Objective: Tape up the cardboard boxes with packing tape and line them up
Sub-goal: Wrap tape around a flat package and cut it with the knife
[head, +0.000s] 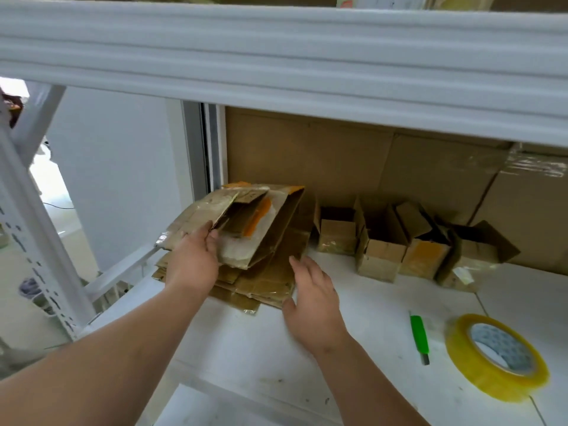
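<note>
Now the left hand [192,259] pinches a flattened box [246,229] off the stack [261,284] to tape it, while the right hand [310,299] hovers spread, steadying.

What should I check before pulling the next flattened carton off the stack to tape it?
1. Left hand holds the top flattened carton: ok, fingers pinch its lifted edge.
2. Right hand free to help: ok, open beside the stack.
3. Tape roll in reach: ok, lying on the white table at right.
4. Green cutter nearby: ok, beside the roll; blade state cannot tell.
5. Row of small boxes lined up: ok, but flaps open.
6. Only one carton lifted: cannot tell.
</note>
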Motion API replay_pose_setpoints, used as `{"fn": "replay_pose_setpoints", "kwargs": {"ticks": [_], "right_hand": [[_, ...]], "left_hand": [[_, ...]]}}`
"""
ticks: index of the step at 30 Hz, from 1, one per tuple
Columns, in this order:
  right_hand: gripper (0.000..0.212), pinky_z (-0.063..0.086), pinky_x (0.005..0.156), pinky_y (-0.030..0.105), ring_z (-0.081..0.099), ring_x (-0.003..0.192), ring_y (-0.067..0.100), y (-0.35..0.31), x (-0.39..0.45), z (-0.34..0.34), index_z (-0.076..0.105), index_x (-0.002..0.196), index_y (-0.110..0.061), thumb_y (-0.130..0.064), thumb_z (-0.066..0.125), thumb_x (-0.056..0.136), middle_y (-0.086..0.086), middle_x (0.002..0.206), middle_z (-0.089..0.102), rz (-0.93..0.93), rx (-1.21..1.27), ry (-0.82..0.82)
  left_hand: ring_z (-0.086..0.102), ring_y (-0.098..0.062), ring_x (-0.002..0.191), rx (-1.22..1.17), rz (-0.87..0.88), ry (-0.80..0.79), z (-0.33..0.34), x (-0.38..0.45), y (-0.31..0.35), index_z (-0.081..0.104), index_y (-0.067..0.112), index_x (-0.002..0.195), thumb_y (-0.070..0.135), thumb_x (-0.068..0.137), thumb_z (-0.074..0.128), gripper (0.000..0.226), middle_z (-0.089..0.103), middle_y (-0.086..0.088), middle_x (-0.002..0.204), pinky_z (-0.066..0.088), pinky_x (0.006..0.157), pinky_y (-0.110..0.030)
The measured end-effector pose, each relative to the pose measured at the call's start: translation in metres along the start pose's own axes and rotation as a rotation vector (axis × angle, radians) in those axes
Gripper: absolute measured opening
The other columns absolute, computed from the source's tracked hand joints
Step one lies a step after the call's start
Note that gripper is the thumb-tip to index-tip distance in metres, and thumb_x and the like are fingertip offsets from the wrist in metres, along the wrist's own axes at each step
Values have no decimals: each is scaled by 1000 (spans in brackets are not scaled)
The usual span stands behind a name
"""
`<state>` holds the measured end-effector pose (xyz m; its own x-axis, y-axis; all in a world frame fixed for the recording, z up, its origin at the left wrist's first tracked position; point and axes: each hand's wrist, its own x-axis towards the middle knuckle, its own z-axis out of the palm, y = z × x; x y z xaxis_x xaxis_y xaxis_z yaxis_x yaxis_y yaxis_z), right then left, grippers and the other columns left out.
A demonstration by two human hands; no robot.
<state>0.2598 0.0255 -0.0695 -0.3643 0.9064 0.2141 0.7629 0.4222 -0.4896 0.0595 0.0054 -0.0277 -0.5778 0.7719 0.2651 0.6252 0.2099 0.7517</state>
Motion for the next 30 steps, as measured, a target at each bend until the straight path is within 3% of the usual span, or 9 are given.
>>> {"fn": "replay_pose_setpoints", "kwargs": {"ticks": [3, 6, 10, 18, 22, 24, 25, 27, 30], "right_hand": [[82, 12, 123, 41, 5, 149, 21, -11, 1, -1, 4, 155, -37, -24, 54, 92, -9, 164, -3, -124, -87, -7], [78, 6, 122, 45, 0, 151, 23, -16, 3, 4, 7, 154, -38, -29, 53, 93, -7, 165, -2, -198, -195, -90], [60, -3, 122, 47, -2, 152, 20, -11, 0, 17, 24, 154, -35, -35, 48, 98, -8, 166, 6, -150, -182, -230], [63, 28, 118, 35, 31, 143, 15, 1, 2, -8, 28, 152, -28, -24, 58, 97, -6, 155, 33, 188, 450, 211], [53, 28, 114, 32, 34, 142, 15, 21, -18, -38, 27, 152, -31, -33, 46, 103, -8, 155, 34, 330, 822, 401], [47, 25, 117, 35, 34, 143, 17, 36, -31, -56, 27, 151, -38, -42, 36, 105, -10, 155, 34, 401, 938, 523], [48, 23, 119, 41, 34, 143, 19, 44, -38, -66, 26, 151, -42, -48, 33, 104, -10, 156, 34, 442, 979, 557], [52, 24, 119, 50, 35, 142, 22, 58, -53, -83, 26, 151, -45, -59, 31, 101, -10, 156, 35, 485, 1015, 573], [51, 30, 116, 48, 43, 136, 18, 71, -79, -105, 44, 144, -39, -61, 33, 99, -10, 146, 48, 430, 998, 507]], "left_hand": [[54, -32, 121, 21, -17, -17, 2, -14, -1, 52, 23, 143, 34, 106, 36, 41, 60, -12, 134, 42, 92, -36], [55, -25, 104, 59, 2, -41, 1, -26, 5, 51, 25, 143, 34, 106, 36, 41, 61, -11, 130, 40, 82, -32], [52, -28, 124, 58, 73, -21, -4, -34, 6, 48, 29, 145, 38, 105, 34, 43, 58, -8, 137, 42, 96, -38], [58, -12, 109, -292, 142, -34, -20, -50, 27, 67, 33, 125, 32, 101, 49, 30, 69, 7, 115, 42, 88, -23], [62, -34, 96, -431, 131, -205, -13, -60, 47, 70, 44, 79, 33, 101, 51, 31, 67, -11, 91, 48, 93, -48], [61, -35, 95, -454, 134, -299, -4, -66, 54, 72, 29, 83, 35, 100, 52, 27, 64, -15, 93, 50, 89, -44], [61, -33, 93, -452, 133, -338, 0, -71, 58, 71, 22, 85, 33, 100, 52, 27, 64, -17, 92, 51, 83, -34], [64, -24, 91, -481, 103, -384, 7, -82, 68, 73, 23, 90, 27, 101, 52, 24, 67, -10, 93, 51, 76, -22], [66, -22, 90, -510, 82, -410, 17, -100, 86, 73, 30, 89, 27, 100, 54, 22, 69, -6, 93, 57, 79, -34]]}}
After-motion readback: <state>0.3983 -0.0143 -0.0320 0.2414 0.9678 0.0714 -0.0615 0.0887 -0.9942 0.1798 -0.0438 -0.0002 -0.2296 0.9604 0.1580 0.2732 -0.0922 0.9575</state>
